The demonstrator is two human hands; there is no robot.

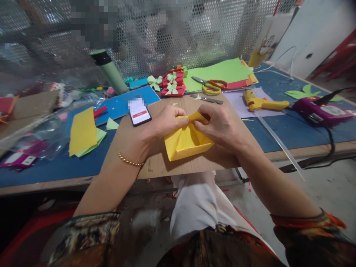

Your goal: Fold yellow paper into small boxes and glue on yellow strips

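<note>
A yellow paper box (191,150), folded with upright sides and open at the top, is between my two hands over a brown cardboard sheet (158,163). My left hand (167,122) pinches its far edge, thumb on the inner side. Close beside it, my right hand (218,124) grips the far right part of the same edge, fingers curled over the paper. The near wall of the box faces me. Just beyond my hands lie a utility knife (208,100) and small green paper scraps. A phone (139,113) with a lit screen rests left of my left hand.
Behind the cardboard are scissors (211,88), green paper sheets (222,72) and red pieces with green bows (174,84). At right lies a yellow glue gun (264,104) with a long glue stick, near a purple corded box (322,111). A green tumbler (109,72) stands back left.
</note>
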